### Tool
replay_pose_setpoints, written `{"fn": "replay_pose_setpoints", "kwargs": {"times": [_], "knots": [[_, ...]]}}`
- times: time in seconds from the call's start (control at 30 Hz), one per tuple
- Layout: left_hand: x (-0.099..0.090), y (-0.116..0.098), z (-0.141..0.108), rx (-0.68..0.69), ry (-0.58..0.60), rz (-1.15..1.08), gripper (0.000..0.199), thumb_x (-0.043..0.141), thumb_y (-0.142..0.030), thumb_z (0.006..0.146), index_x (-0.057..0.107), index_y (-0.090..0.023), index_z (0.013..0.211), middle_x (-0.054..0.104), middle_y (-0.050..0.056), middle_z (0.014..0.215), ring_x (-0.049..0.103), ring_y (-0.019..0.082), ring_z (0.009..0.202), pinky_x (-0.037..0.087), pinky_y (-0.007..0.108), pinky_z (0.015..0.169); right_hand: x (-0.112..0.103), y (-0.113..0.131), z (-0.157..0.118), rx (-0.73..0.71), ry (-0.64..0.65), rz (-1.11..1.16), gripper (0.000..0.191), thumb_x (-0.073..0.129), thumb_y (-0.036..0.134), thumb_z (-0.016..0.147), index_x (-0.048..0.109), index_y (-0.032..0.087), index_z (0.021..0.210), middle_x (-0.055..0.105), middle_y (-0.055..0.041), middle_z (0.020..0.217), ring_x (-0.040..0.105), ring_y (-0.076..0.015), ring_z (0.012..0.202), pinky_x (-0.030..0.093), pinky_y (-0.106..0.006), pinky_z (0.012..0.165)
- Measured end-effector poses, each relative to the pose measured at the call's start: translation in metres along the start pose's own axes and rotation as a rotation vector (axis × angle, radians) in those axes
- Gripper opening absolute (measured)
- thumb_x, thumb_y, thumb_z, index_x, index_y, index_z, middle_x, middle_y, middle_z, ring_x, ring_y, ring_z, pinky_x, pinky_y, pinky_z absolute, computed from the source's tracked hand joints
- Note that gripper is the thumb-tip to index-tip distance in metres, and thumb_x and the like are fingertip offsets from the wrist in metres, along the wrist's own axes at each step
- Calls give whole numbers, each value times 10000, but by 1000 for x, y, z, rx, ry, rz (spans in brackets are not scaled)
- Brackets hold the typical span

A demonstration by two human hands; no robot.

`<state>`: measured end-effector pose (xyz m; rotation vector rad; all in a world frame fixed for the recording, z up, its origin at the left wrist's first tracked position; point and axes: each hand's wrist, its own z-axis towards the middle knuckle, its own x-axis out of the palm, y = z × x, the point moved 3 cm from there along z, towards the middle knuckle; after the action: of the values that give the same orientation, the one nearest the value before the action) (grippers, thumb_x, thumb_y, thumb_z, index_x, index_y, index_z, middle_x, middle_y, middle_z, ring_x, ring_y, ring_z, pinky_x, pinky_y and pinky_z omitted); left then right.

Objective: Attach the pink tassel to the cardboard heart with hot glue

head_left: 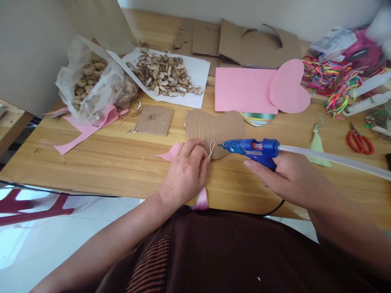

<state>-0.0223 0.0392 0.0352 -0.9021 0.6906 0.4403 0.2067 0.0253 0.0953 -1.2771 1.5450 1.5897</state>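
My right hand [284, 171] is wrapped round the handle of a blue hot glue gun [250, 147], and a long clear glue stick [330, 159] sticks out of its back. The nozzle points left, close to a cord loop [212, 147] over the heart-shaped cardboard [214, 124]. My left hand [187, 169] is closed at the cardboard's lower tip, pinching the cord of a pink tassel. The tassel's fringe [202, 200] hangs below this hand at the table edge. Part of the cardboard is hidden under my left fingers. A pink paper scrap [171, 153] lies beside them.
Peanut shells [165, 73] lie on white paper, with a plastic bag [88, 85] of peanuts to the left. Pink paper [244, 89] and a pink heart [290, 87] are behind. Red-handled scissors [359, 141] and a green tassel [317, 144] lie right. A cardboard square [154, 120] lies left.
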Motion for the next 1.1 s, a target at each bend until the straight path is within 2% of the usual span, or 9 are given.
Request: {"fn": "replay_pose_setpoints", "kwargs": {"times": [0.17,0.47,0.73,0.93,1.1], "knots": [[1,0,1,-4,-13,-20,116,549,-93,957,538,-200,911,634,120,1153,619,242,1136,522,446,1030,-1,4,7,-42,-21,15,376,509,530,981,649,216,828,633,-18,682,569,-187,603,431,-326,594],[1,1,0,-4,-13,-22,113,529,-108,971,525,-206,914,626,114,1149,618,245,1132,534,462,1018,-1,7,14,-59,-28,43,349,512,518,983,697,222,989,723,-51,841,663,-245,744,480,-362,693],[0,0,0,-23,-10,-46,118,530,-108,974,524,-217,930,628,105,1157,613,242,1163,522,482,1047,0,3,13,19,29,-1,415,480,563,989,594,225,778,656,-24,675,599,-197,612,433,-327,598],[0,0,0,-25,-11,-51,113,531,-102,975,526,-210,940,627,107,1146,606,236,1188,514,458,1062,2,1,15,38,47,-11,429,470,582,988,611,220,807,667,-31,696,604,-201,629,421,-329,615],[-1,0,0,-30,-8,-57,104,532,-105,976,531,-202,940,626,110,1147,602,233,1186,509,449,1062,0,5,16,7,-5,-10,370,505,517,977,574,224,761,605,-9,629,556,-178,581,384,-309,576]]}}
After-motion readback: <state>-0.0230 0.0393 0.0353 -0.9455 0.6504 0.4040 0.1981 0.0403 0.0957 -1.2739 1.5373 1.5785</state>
